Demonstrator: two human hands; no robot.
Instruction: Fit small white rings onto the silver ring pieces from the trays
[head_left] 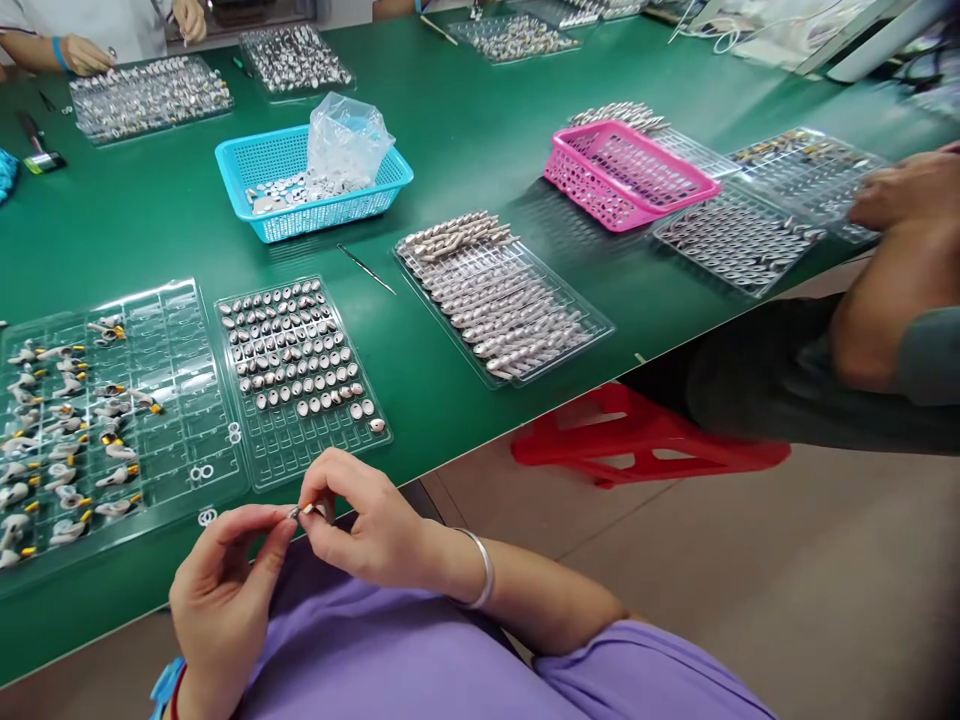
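**At the near edge of the green table (427, 375): small component (307, 509) pinched between both hands**

Head view. The component sits between the fingertips of the left hand (225, 580) and the right hand (367, 525), in front of the purple shirt (420, 650) and just nearer than the clear tray (289, 458) of cup-shaped pieces (320, 382). Grey, white and orange show on it; its full outline is covered by the fingers, so whether it is one piece or two cannot be confirmed.

Handling, as judged: very light, probably stiff and smooth, liable to slip from a loose pinch; any thin projection may be fragile. Best hold is at opposite ends, with fingertip pads and modest pressure.

Left hand: thumb and index finger nearly closed, grasping the grey end. Right hand: thumb and index finger likewise close together on the white-and-orange end, remaining fingers curled. Neither hand is released or clenched into a fist. Both work clear of the trays, fingertips almost meeting.
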